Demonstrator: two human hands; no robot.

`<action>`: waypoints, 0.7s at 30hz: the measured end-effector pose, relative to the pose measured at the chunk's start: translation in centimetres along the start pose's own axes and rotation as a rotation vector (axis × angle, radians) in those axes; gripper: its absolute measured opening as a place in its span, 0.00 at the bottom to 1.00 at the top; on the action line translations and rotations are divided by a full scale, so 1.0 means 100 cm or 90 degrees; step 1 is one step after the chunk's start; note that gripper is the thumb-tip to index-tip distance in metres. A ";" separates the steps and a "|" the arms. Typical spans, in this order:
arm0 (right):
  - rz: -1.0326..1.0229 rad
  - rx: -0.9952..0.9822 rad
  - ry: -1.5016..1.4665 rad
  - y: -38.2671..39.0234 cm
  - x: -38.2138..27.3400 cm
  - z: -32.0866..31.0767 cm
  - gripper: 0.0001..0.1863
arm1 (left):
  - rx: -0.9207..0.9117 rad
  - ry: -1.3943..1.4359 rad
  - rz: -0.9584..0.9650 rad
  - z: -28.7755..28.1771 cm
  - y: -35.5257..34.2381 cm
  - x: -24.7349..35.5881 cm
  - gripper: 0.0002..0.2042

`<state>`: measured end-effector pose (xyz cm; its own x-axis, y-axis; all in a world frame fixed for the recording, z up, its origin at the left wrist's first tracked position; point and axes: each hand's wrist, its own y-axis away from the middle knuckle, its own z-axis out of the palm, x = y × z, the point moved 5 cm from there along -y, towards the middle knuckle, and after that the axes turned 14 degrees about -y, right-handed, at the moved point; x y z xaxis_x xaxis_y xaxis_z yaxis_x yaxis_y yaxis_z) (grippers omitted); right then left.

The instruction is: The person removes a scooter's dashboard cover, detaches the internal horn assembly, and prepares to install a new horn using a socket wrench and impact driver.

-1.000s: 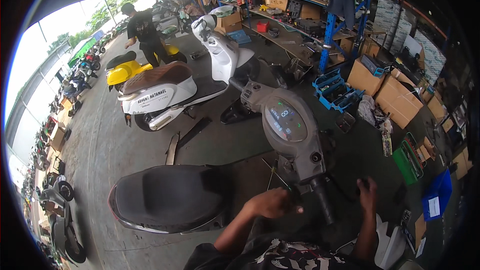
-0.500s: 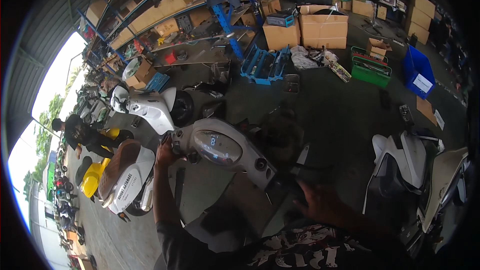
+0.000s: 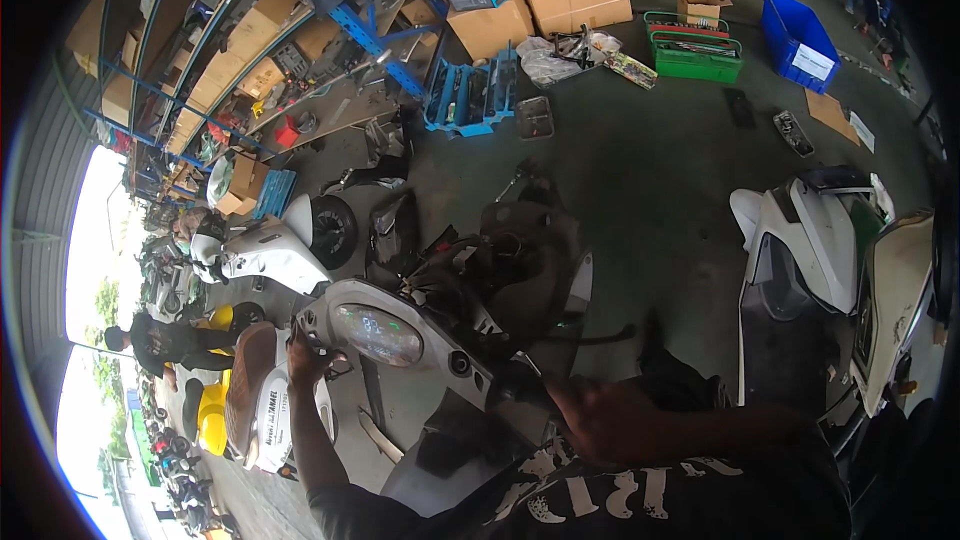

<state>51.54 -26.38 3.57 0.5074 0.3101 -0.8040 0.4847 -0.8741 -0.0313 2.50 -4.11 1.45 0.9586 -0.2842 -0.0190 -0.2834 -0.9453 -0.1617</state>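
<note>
A grey scooter handlebar cover with an oval lit display (image 3: 378,334) lies in front of me. My left hand (image 3: 306,354) is wrapped round the handlebar grip at its left end, by the switches and lever. At the other end, my right hand (image 3: 605,418) is closed at the dark right handlebar grip (image 3: 515,382), next to a thin light lever (image 3: 530,364). Shadow hides part of its fingers. Beyond the handlebar, the scooter's front is stripped, with dark parts and wiring (image 3: 470,265) exposed.
A white scooter (image 3: 275,258) and a brown-seated scooter (image 3: 262,420) stand at left, near a person in dark clothes (image 3: 165,345). Ahead are a blue toolbox (image 3: 470,100), a green toolbox (image 3: 695,58) and a blue bin (image 3: 798,40). White body panels (image 3: 815,240) lie at right.
My right hand has moved in from beside the handlebar to its right grip. My left hand stays on its grip. The lit display has changed, and the whole view has shifted.
</note>
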 end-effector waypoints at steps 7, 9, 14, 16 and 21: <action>0.040 0.033 -0.043 0.002 0.003 0.003 0.30 | 0.031 -0.022 0.023 0.007 0.003 -0.010 0.55; 0.069 0.066 -0.029 0.004 0.003 0.003 0.29 | 0.016 -0.030 0.027 0.006 0.004 -0.009 0.56; 0.054 0.149 -0.022 0.009 0.001 0.001 0.29 | 0.001 -0.061 -0.026 0.019 0.003 -0.018 0.58; 0.065 0.149 -0.013 0.009 0.001 0.003 0.29 | -0.006 -0.061 -0.021 0.018 0.002 -0.020 0.57; 0.121 0.141 -0.040 0.006 -0.004 0.002 0.26 | 0.020 -0.024 0.058 -0.002 -0.006 0.004 0.54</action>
<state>51.55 -27.08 3.75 0.5264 0.1150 -0.8424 0.2138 -0.9769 0.0003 3.01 -3.72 1.74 0.9294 -0.3620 -0.0724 -0.3692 -0.9099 -0.1891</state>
